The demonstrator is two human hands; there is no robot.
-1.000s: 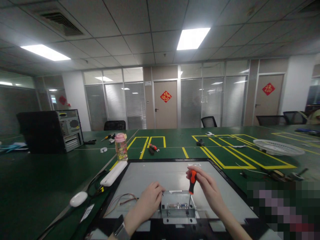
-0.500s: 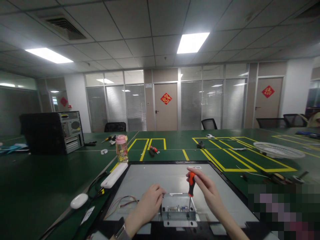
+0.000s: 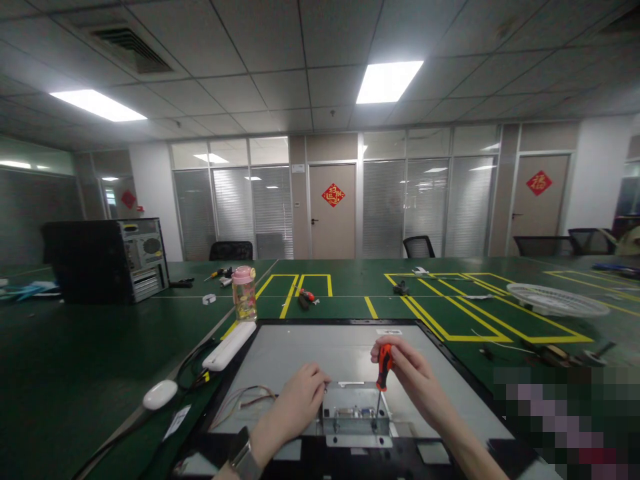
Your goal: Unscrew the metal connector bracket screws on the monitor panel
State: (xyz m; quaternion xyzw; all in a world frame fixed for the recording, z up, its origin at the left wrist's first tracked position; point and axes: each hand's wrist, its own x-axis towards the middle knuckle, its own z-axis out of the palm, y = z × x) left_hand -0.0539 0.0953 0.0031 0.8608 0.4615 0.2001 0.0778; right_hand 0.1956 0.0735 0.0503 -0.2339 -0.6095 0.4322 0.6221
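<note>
A flat display panel (image 3: 300, 350) with a grey metal back and black frame lies in front of me. On it sits a metal bracket (image 3: 356, 440) with a row of connector ports. My right hand (image 3: 417, 377) grips a red and black screwdriver (image 3: 385, 367), held nearly upright, its shaft reaching down to the right end of the bracket. My left hand (image 3: 300, 400) rests at the bracket's left side, fingers together and curled on its edge; what they hold, if anything, is hidden. Thin wires (image 3: 255, 395) lie to the left of that hand.
Left of the panel are a white power strip (image 3: 230, 347), a white mouse-like object (image 3: 160, 395) and black cables. A pink-lided bottle (image 3: 244, 293) stands behind the strip. Farther off are a computer case (image 3: 100, 260), another screwdriver (image 3: 306, 295) and a white racket-shaped object (image 3: 555, 300).
The right hand and screwdriver have shifted very slightly, the handle tilting a little. The left hand stays at the bracket. The whole view has moved slightly.
</note>
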